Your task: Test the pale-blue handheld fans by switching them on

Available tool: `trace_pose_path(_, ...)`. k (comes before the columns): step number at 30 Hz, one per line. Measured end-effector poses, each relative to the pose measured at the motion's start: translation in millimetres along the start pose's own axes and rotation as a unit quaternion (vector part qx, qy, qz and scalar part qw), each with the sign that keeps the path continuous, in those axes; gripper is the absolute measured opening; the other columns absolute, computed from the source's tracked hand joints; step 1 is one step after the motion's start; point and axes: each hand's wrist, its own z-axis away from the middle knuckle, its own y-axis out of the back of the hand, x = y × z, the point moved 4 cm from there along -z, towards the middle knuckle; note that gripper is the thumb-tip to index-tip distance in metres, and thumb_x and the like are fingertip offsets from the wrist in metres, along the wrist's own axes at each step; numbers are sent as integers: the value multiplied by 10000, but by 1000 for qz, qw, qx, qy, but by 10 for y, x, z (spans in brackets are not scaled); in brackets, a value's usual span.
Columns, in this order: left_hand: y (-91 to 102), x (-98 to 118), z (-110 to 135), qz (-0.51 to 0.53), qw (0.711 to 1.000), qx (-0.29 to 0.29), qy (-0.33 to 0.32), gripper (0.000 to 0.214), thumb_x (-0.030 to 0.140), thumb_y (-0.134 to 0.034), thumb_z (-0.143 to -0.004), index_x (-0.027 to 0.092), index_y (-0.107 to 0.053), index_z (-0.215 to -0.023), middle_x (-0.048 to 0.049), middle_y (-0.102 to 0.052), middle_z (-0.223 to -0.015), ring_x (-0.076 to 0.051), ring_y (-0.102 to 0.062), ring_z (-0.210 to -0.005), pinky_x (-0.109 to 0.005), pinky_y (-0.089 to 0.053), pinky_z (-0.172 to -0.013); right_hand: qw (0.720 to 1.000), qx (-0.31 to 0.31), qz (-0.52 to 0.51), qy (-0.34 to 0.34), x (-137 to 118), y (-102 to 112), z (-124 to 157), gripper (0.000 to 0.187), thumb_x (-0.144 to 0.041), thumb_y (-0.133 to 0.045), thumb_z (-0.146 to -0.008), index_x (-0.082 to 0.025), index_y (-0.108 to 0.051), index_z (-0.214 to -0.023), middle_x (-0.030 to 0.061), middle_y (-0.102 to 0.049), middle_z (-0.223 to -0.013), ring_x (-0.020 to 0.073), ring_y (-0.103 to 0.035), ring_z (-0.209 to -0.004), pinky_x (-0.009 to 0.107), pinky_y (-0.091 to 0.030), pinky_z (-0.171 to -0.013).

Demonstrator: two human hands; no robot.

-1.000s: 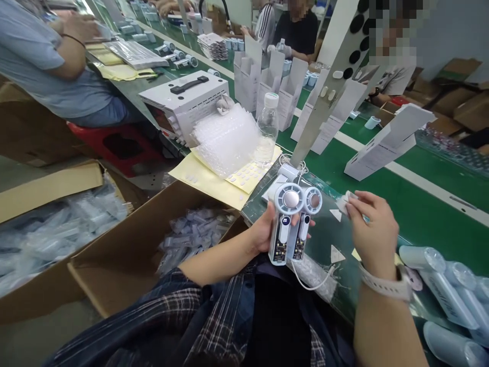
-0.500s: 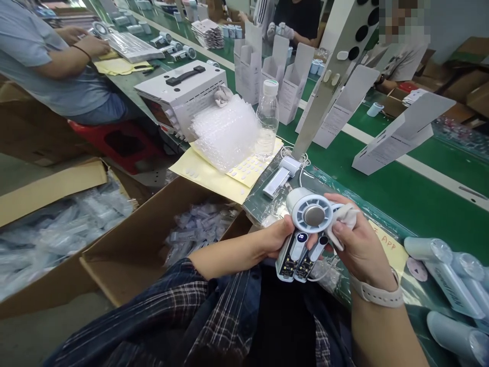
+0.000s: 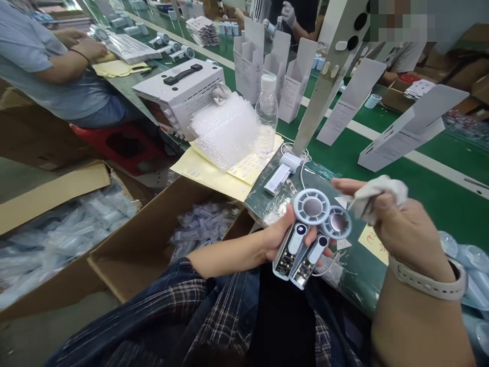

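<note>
Two pale-blue handheld fans are gripped side by side in my left hand (image 3: 280, 237), heads up and handles pointing down toward my lap. The left handheld fan (image 3: 296, 239) has a lit number on its small round display; the right handheld fan (image 3: 320, 244) has a dark display. Both handles are uncovered at the front, so circuit boards show. Apart from the fans, to their right, my right hand (image 3: 401, 219) is closed around a crumpled white cloth (image 3: 378, 196). Behind the fans, another pale fan (image 3: 282, 173) lies on the bench mat.
A water bottle (image 3: 266, 114), bubble wrap (image 3: 225, 127) and yellow sticker sheets (image 3: 214, 173) lie beyond my left arm. White upright boxes (image 3: 405, 137) stand on the green conveyor belt (image 3: 420, 193). Open cartons (image 3: 133, 244) with bagged parts are at left. Co-workers sit at left and across.
My right hand has lifted off the fans and moved right with the cloth. The two fan heads now both show, spread apart. Across the belt, a co-worker's gloved hand has risen.
</note>
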Motion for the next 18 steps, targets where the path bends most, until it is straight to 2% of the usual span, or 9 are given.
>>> trace_pose_path(1, -14, -27, -8, 7, 1000, -13, 17, 867, 995, -715, -548, 140, -653, -673, -144, -761, -1045, -257, -759, -908, -367, -658, -776, 994, -99, -43, -2, -51, -83, -35, 645, -783, -552, -960, -261, -824, -1224, 139, -766, -1314, 337, -743, -1118, 468, -619, -885)
trace_pose_path(3, -29, -81, -11, 15, 998, -29, 48, 868, 994, -706, -572, 136, -668, -695, -133, -755, -1022, -256, -761, -895, -383, -658, -787, 957, -257, -119, -60, -101, -246, -88, 698, -755, -731, -851, -255, -782, -1335, 136, -760, -1333, 359, -740, -1149, 480, -627, -911)
trace_pose_path(5, -16, -132, 5, 19, 996, -36, 73, 841, 969, -703, -635, 131, -675, -701, -133, -756, -1014, -261, -767, -897, -395, -657, -803, 919, -339, -158, -122, -97, -358, -126, 772, -657, -832, -798, -233, -715, -1432, 131, -803, -1202, 341, -772, -1046, 456, -646, -838)
trace_pose_path(7, 34, -177, 32, 19, 995, -35, 90, 805, 929, -711, -692, 125, -687, -705, -129, -758, -1002, -257, -773, -901, -391, -659, -817, 899, -378, -170, -142, -85, -439, -129, 715, -534, -860, -797, -222, -705, -1420, 102, -824, -1050, 299, -791, -898, 395, -647, -725)
trace_pose_path(10, 147, -228, 66, 22, 994, -23, 102, 794, 911, -711, -719, 117, -701, -711, -125, -759, -963, -248, -774, -921, -358, -658, -812, 912, -359, -148, -128, -100, -555, -72, 492, -431, -846, -802, -223, -758, -1238, 59, -814, -912, 243, -770, -688, 307, -583, -554)
trace_pose_path(13, 231, -242, 65, 27, 995, -11, 93, 813, 930, -689, -716, 117, -701, -724, -132, -761, -919, -247, -773, -919, -309, -645, -730, 947, -276, -107, -123, -138, -678, -26, 398, -559, -761, -877, -228, -771, -1096, 46, -799, -847, 213, -712, -556, 293, -505, -479)
trace_pose_path(16, 224, -213, 44, 25, 997, -13, 73, 823, 951, -681, -686, 130, -689, -737, -136, -769, -935, -252, -772, -911, -315, -641, -707, 980, -171, -12, -99, -91, -661, -107, 579, -756, -587, -940, -214, -791, -945, 72, -775, -769, 229, -689, -586, 324, -488, -536)
trace_pose_path(18, 177, -165, 40, 21, 998, -19, 57, 827, 959, -690, -662, 136, -682, -735, -133, -772, -969, -255, -772, -914, -334, -645, -726, 990, -87, 55, -98, 34, -489, -213, 682, -816, -494, -956, -211, -810, -977, 109, -792, -835, 262, -703, -675, 364, -500, -609)
